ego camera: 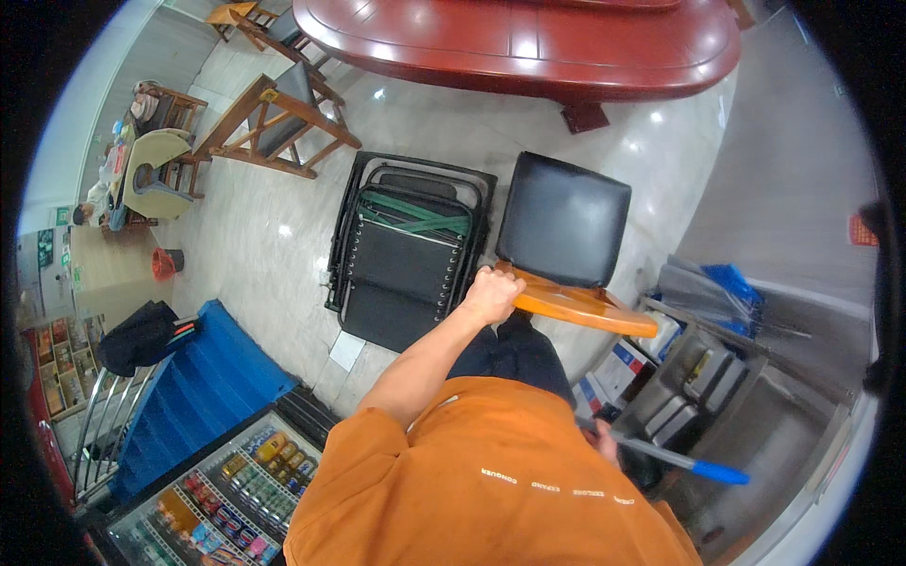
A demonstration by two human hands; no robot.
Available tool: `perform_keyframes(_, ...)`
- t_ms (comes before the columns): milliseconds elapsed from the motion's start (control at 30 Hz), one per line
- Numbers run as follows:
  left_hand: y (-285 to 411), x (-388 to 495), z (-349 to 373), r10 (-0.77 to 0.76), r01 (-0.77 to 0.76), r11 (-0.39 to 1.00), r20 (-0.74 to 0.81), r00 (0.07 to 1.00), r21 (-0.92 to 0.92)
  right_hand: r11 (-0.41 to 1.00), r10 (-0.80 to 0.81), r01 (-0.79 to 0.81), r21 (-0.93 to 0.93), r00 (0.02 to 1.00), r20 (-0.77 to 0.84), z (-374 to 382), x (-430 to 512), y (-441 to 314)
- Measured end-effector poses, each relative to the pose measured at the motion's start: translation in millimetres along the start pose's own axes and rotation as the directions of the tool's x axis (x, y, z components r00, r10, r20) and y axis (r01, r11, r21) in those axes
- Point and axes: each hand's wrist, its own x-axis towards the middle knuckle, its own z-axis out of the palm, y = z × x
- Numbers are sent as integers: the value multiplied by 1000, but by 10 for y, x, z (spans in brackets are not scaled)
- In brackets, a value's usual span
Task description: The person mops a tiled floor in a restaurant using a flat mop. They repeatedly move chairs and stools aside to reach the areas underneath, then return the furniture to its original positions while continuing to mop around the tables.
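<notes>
My left hand (492, 296) is closed on the end of the orange wooden backrest of a chair (580, 301), whose black padded seat (564, 219) lies just beyond it. Low at my right side, my right hand (603, 442) grips a grey pole with a blue end (665, 455); its other end is hidden by my body. Beside the chair, to the left, a folded black recliner chair with green straps (407, 262) rests on the tiled floor.
A red wooden table (524, 56) stands ahead. Wooden folding chairs (283, 127) and a red bin (164, 263) are at the left. A drinks cooler (233, 488) and blue steps (205, 396) are lower left. Metal sink units (771, 417) and boxes (612, 371) stand right.
</notes>
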Motion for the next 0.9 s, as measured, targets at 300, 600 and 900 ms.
perform_keyframes(300,-425,206,-88,-47,48,999,-47,998,9,914,-188,-150,376,665,723,161,-56,714)
perform_keyframes(600,-652,-297,-334,-46,-45,960,-312,949,-277,987,51,-21,157,981,-189,659,-413,642)
perform_keyframes(900,-2087,-1991,2073,-874,445,-350,458,161,-824,999,46,-53,-8,917,-397,1042,-467,-78)
